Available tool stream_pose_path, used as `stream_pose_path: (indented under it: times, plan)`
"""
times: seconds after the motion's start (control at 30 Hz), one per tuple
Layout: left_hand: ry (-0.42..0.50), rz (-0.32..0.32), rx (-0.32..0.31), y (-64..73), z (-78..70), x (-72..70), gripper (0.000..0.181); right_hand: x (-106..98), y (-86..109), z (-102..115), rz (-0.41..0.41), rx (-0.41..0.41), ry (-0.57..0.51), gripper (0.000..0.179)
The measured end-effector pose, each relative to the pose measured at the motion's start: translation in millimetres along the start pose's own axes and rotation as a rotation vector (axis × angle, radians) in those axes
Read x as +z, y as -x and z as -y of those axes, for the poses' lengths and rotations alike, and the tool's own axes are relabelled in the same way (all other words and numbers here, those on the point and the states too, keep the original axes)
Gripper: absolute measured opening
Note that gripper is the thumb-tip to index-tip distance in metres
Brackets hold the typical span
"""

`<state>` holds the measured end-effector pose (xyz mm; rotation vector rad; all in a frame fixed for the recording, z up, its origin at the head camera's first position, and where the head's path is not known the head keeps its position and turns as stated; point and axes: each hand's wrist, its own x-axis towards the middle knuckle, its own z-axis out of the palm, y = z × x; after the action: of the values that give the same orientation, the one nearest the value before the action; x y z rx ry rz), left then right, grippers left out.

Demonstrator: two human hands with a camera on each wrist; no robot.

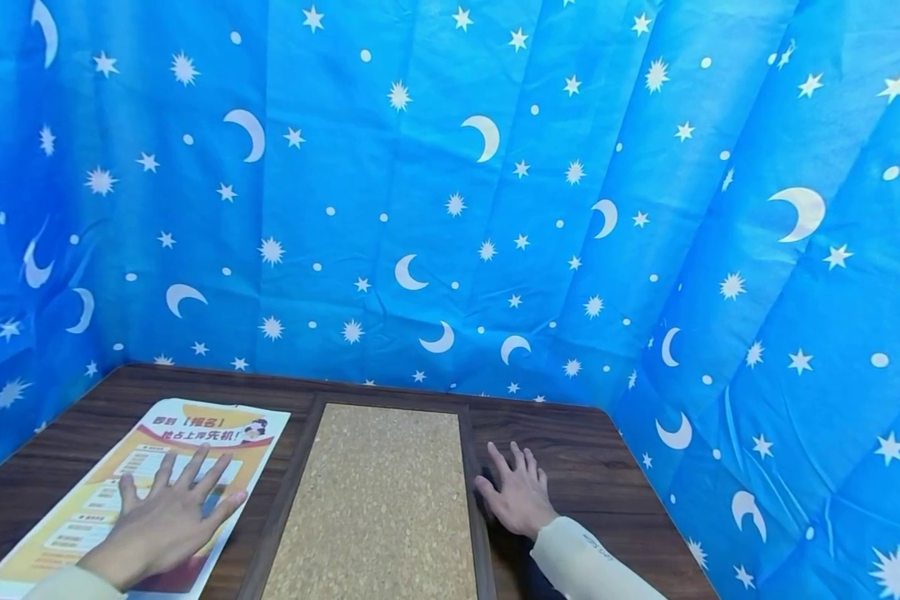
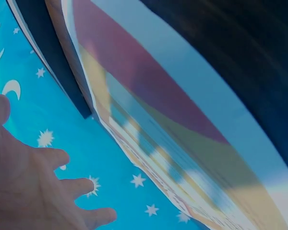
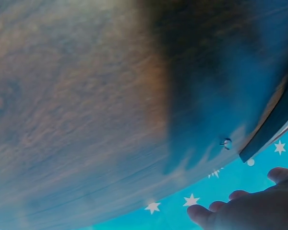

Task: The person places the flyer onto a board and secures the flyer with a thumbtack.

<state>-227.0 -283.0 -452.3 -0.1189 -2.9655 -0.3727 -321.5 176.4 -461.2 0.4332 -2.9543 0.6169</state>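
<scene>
My left hand (image 1: 161,529) is over a printed poster (image 1: 93,500), fingers spread and straight, holding nothing. In the left wrist view the left hand (image 2: 33,187) appears raised off the poster (image 2: 153,91), whose white, yellow and dark red print shows beside it. On the right, my right hand (image 1: 521,496) hovers or lies over the dark wood tabletop (image 1: 600,467); the head view does not settle which. Its fingers are spread loosely with nothing in them. The right wrist view shows only part of the right hand (image 3: 254,206), with its shadow on the wood.
Between the hands, a tan cork panel (image 1: 378,508) sits within the dark wooden tabletop, bordered by wooden strips. A blue curtain (image 1: 435,167) with white moons and stars hangs behind the table and along both sides.
</scene>
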Motion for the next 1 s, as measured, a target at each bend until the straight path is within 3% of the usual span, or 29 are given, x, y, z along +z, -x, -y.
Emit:
stream_pose_path:
  times: [0.2, 0.6, 0.8, 1.0]
  plan:
    - [0.004, -0.016, 0.003, 3.4, 18.2, -0.6, 0.081, 1, 0.6, -8, -0.002, -0.010, 0.019, 0.057]
    - [-0.061, 0.004, -0.094, 3.5, 50.2, 1.7, 0.091, -2, 4.3, -13, -0.016, -0.009, 0.012, 0.055]
    - [-0.094, 0.012, -0.249, -1.1, 62.2, 0.4, 0.087, 0, 5.6, -16, -0.027, -0.012, 0.005, 0.054]
    - [-0.141, 0.104, -0.467, -5.3, 77.2, -6.6, 0.079, 4, 4.1, -18, -0.043, -0.028, -0.027, 0.054]
